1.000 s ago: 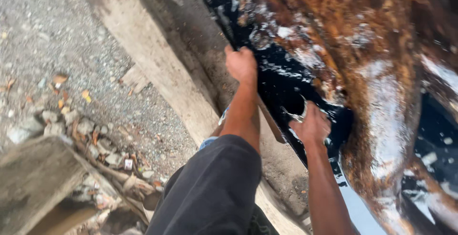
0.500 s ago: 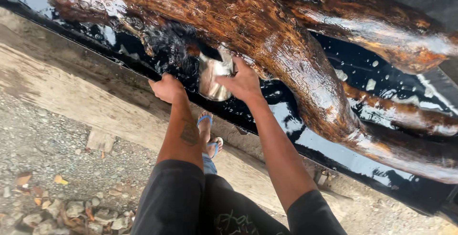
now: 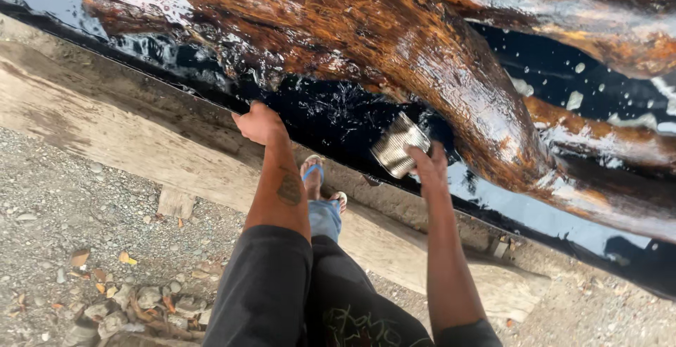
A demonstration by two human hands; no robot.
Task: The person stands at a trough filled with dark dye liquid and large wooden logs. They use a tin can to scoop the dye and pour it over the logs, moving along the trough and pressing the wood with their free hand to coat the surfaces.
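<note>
Gripping a metal can (image 3: 399,145) in the right hand (image 3: 427,164), tilting it beside the wet log (image 3: 422,58). Resting the left hand (image 3: 259,123), fingers curled, on the black tray rim (image 3: 176,97).

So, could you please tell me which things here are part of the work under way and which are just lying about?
In use:
- metal can, tilted, held in the right hand
- wet, glossy wooden trunk
- black trough edge, gripped by the left hand

Lying about:
- gravel
- dry leaves
- wooden plank beside the trough
</note>
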